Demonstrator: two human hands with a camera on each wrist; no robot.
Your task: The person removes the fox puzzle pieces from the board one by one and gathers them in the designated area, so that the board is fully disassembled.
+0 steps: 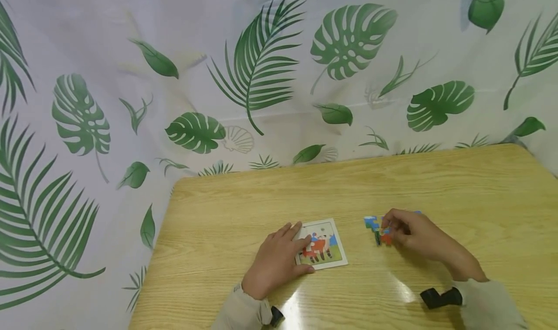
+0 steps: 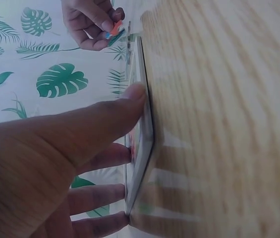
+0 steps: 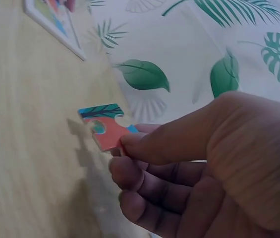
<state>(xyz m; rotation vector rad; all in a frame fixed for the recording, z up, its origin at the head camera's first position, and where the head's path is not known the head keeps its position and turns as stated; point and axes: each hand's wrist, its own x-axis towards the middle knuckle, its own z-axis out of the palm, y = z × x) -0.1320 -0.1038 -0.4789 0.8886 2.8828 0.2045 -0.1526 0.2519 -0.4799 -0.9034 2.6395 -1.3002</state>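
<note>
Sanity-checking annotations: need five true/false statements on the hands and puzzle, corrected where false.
1. The right hand pinches a puzzle piece. True.
2. The left hand is off the framed puzzle. False: it touches it.
3. The framed puzzle lies on the table. True.
4. That puzzle piece is all green. False: red, green and blue show.
5. Loose pieces lie right of the framed puzzle in the head view. True.

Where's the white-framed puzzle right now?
In the head view, the white-framed puzzle lies on the table, lower half, just right of centre. The left hand rests on its left side; loose pieces are to its right.
</note>
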